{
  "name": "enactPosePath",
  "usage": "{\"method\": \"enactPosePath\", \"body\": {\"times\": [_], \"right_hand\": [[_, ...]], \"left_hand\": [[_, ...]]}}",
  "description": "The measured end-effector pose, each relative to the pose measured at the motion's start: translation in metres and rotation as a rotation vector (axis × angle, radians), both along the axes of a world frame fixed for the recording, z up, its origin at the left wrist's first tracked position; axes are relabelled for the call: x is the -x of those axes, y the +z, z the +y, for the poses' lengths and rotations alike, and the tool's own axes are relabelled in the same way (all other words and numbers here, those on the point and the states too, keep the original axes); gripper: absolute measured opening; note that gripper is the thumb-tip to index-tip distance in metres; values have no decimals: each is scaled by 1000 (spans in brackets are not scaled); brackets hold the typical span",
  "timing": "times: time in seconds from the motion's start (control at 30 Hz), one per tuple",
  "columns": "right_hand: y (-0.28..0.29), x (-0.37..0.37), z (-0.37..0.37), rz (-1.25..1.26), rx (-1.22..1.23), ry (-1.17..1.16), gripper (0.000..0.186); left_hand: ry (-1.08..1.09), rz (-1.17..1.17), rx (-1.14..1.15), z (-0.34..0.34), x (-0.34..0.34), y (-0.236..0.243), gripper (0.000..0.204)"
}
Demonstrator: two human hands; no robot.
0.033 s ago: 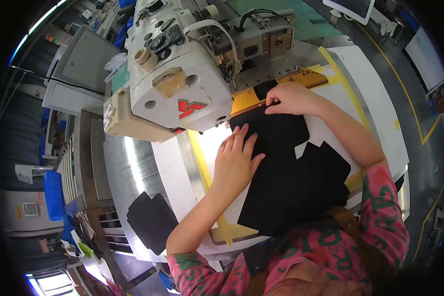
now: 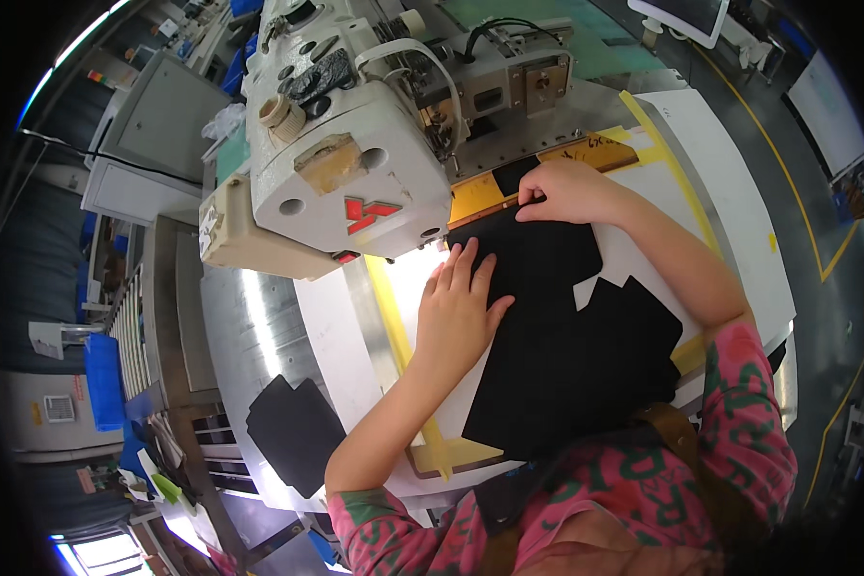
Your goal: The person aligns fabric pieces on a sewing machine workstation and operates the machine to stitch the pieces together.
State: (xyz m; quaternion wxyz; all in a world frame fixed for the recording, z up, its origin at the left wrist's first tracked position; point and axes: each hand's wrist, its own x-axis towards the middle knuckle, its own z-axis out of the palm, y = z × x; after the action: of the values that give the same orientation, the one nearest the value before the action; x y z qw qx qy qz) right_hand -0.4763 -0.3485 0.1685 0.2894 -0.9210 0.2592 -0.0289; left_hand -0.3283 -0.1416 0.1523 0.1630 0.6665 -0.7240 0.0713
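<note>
A black flat panel, perhaps fabric (image 2: 547,252), lies under the sewing machine head (image 2: 346,182), its far edge against a yellow-orange clamp bar (image 2: 480,197). My left hand (image 2: 454,312) rests on the panel's left edge, palm down with fingers spread, close to the lit area below the machine head. At the far edge, my right hand (image 2: 571,192) has its fingers curled and pinches the panel beside the bar. A larger black area with a notched edge (image 2: 576,370) spreads nearer to me; whether it is the same piece I cannot tell.
Another black cut panel (image 2: 296,432) lies on the metal table at left. White sheeting with yellow tape (image 2: 677,168) covers the work surface. A metal carriage (image 2: 523,86) stands behind the clamp bar. Blue bins (image 2: 104,379) and a monitor (image 2: 686,14) are farther off.
</note>
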Motion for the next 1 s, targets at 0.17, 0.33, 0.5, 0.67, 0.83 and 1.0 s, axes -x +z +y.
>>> {"method": "enactPosePath", "body": {"times": [0.17,0.33,0.5,0.67,0.83,1.0], "right_hand": [[2,-1,2,-18,-11,-100,27],[-5,-3,2,-85,25,-91,25],[-9,-2,6,-74,105,-129,26],[-5,4,5,-157,41,-164,23],[-18,4,3,-233,72,-151,23],[-30,20,-1,-310,225,-215,25]], "left_hand": [[32,82,-10,-5,-1,-20,55],[22,89,13,-4,-5,-22,56],[20,105,7,-8,-8,-22,61],[39,23,5,-10,-11,-20,67],[68,3,4,-12,-8,-19,67],[67,-10,23,-13,-7,-18,67]]}}
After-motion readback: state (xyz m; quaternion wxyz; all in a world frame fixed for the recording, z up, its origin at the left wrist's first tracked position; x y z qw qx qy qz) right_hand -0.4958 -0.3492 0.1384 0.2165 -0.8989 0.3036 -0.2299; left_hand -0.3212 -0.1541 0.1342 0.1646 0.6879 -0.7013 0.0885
